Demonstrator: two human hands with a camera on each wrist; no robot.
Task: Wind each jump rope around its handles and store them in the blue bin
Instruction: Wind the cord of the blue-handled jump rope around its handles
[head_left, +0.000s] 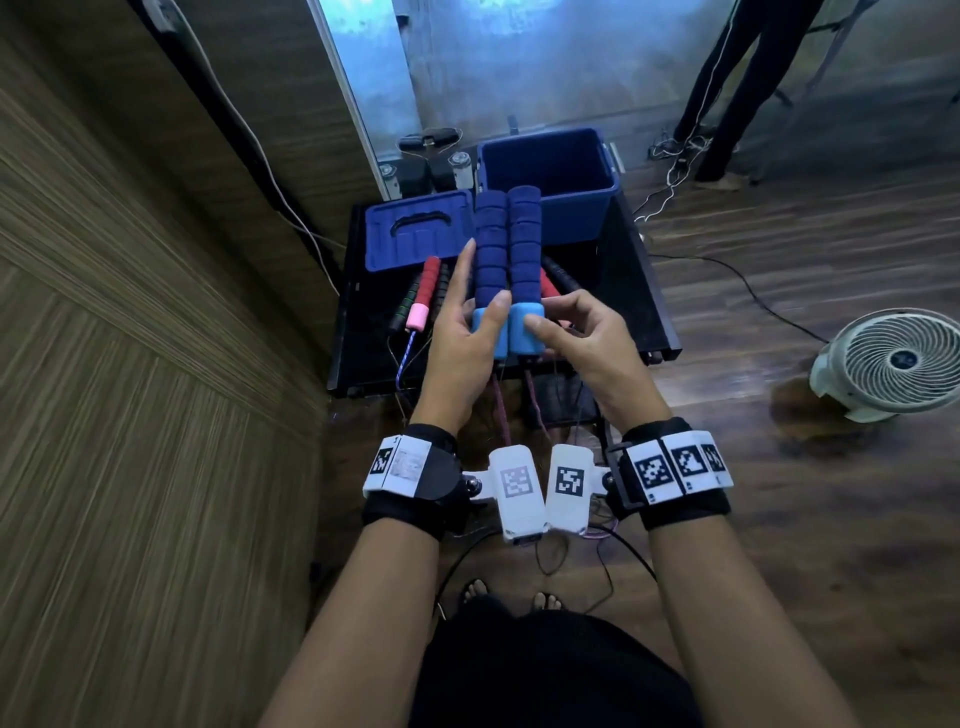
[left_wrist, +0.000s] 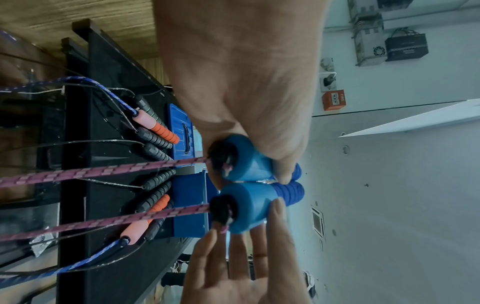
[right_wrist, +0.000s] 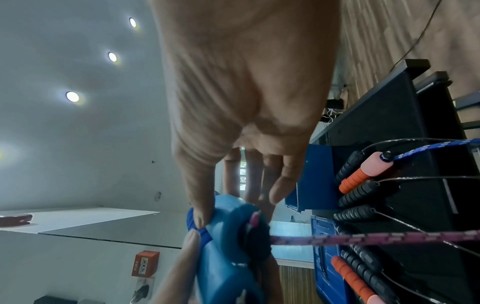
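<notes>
I hold two dark blue foam handles (head_left: 506, 244) with light blue end caps side by side above the black table (head_left: 639, 291), pointing away from me. My left hand (head_left: 470, 322) grips the left handle (left_wrist: 249, 164), thumb on its cap. The other handle (right_wrist: 228, 226) is pinched at its cap by my right hand (head_left: 566, 332). A pink braided rope (left_wrist: 103, 170) runs from both caps and hangs down off the table's front edge. The blue bin (head_left: 550, 171) stands open at the table's far side, beyond the handles.
The bin's blue lid (head_left: 415, 234) lies left of the bin. Red-and-pink handles (head_left: 423, 291) and black ribbed handles (left_wrist: 155, 139) lie on the table with thin cords trailing. A white floor fan (head_left: 893, 364) stands right. A person's legs (head_left: 727, 104) and floor cables are at the back right.
</notes>
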